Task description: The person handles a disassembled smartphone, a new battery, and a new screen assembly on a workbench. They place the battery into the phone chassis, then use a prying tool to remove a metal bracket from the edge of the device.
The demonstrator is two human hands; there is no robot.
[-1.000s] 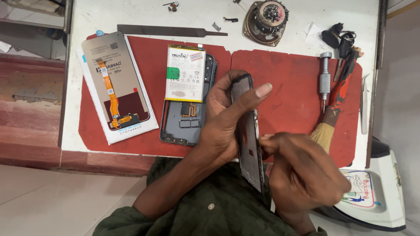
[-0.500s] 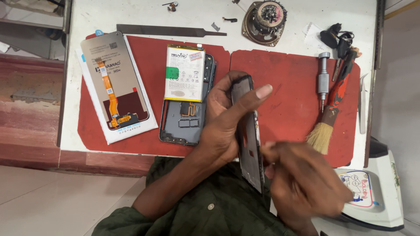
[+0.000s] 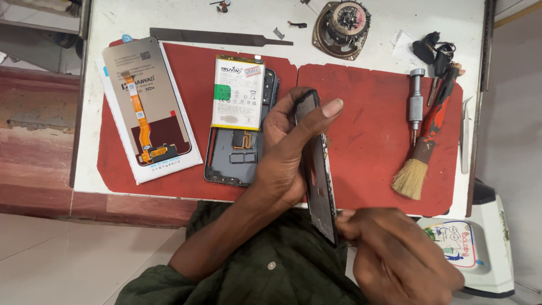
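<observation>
**Phone screen held on edge between 2 hands**

A thin black phone screen [image 3: 317, 169] is held on edge above the near side of the red mat [image 3: 372, 130], its long side running away from the body. It is judged to be light, stiff and brittle, with smooth faces that would slip under a loose hold; the safest hold appears to be along its narrow edges, not across the glass.

The left hand [image 3: 288, 152] is curled round the far half of the screen, thumb laid along the top edge and fingers wrapped behind, so the hand is closed firmly on it. The right hand [image 3: 395, 254] is bunched at the near corner, fingertips pinched together against the screen's edge; whether a small tool is held there cannot be told, as the fingers hide it.

Just left of the screen, an opened phone body [image 3: 240, 147] lies on the mat with a white battery [image 3: 237, 100] resting on it. Further left lies a spare display with an orange ribbon cable [image 3: 148, 107]. To the right, a screwdriver [image 3: 416, 101], a brush [image 3: 420, 152] and tweezers [image 3: 464, 135] are laid out.
</observation>
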